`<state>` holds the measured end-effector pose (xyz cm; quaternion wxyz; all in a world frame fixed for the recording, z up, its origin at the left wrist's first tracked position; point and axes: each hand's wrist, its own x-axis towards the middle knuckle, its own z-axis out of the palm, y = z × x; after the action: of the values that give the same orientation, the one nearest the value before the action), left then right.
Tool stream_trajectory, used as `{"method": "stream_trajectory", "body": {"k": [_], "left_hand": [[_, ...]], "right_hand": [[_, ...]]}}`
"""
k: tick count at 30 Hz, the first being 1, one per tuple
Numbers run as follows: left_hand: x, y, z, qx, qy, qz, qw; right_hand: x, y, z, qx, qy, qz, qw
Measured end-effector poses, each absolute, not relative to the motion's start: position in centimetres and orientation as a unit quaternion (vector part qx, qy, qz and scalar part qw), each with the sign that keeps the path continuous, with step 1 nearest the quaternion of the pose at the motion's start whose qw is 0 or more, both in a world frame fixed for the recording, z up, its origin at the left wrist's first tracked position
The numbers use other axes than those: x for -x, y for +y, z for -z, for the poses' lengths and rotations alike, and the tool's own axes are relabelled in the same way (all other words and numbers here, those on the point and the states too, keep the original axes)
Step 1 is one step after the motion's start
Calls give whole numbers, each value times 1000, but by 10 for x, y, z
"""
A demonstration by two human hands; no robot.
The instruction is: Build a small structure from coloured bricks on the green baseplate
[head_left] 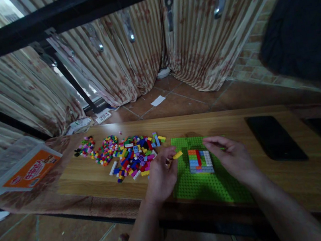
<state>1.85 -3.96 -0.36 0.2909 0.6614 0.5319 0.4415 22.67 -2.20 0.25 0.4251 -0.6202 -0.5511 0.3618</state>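
I find the left hand [162, 173] grip pinching 1 yellow brick [178, 155] over the green baseplate [192, 191], beside the block build [200, 161]. Right hand [232, 156] grip: I cannot tell. A slack pinch could drop the brick.

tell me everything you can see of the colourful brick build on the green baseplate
The brick build is a low, roughly rectangular block of what looks like glossy plastic, with studs on top. Orange and green show at its left, red around the middle, light blue and white towards the right, and greyish pieces along the near side. It sits flat on the green baseplate, between the left hand and right hand; neither appears to touch it.
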Motion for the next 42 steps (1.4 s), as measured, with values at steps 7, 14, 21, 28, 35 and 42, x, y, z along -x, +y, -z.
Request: {"method": "stream_trajectory", "body": {"k": [7,14,21,28,35,42], "left_hand": [[-40,-43,-4,-675,519,-432,297],[-52,-42,-7,-690,507,-424,296],[-58,-37,-6,-674,541,-433,257],[-59,-32,-3,-677,568,-390,259],[-67,-30,0,-652,580,-373,315],[-71,-26,7,-644,569,-380,341]], "right_hand": [[-220,-30,-10,513,-677,-349,395],[-225,-33,-19,483,-737,-304,362],[-250,-23,-8,588,-648,-298,381],[-253,-20,5,619,-592,-364,366],[-243,-17,5,622,-615,-346,339],[-241,-17,4,636,-617,-339,316]]}}
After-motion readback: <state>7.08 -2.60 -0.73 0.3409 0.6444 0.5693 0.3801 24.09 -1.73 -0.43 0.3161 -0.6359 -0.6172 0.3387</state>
